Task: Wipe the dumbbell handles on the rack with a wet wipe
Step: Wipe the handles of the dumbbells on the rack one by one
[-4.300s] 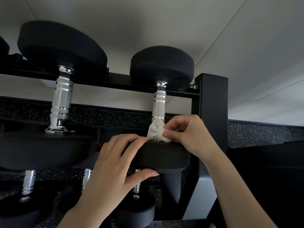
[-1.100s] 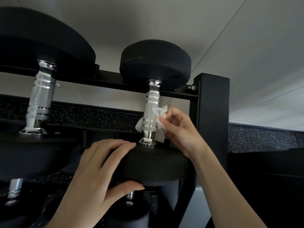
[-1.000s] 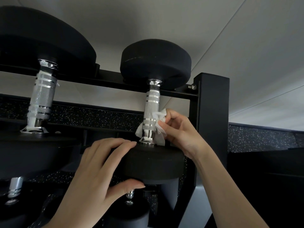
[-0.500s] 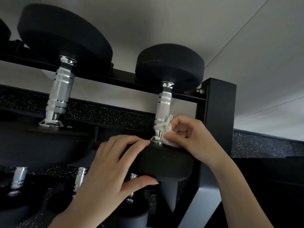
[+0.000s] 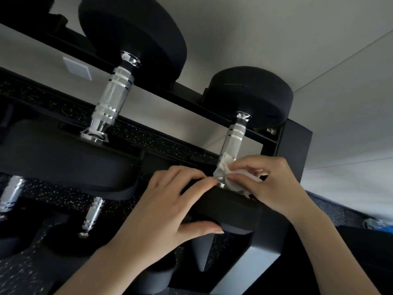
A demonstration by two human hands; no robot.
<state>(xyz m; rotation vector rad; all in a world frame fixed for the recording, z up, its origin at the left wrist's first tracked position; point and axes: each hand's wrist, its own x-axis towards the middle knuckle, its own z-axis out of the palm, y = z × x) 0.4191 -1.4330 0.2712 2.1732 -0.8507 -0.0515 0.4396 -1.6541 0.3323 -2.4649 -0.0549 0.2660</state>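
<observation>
Crumpled white wipe (image 5: 222,167) pinched by right hand (image 5: 274,187) fingers (image 5: 244,165) against chrome handle (image 5: 233,143); left hand (image 5: 157,213) grips dumbbell head (image 5: 234,211)

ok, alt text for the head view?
The right hand presses a white wet wipe against the lower end of a dumbbell handle on a black rack, while the left hand grips that dumbbell's near weight.
</observation>
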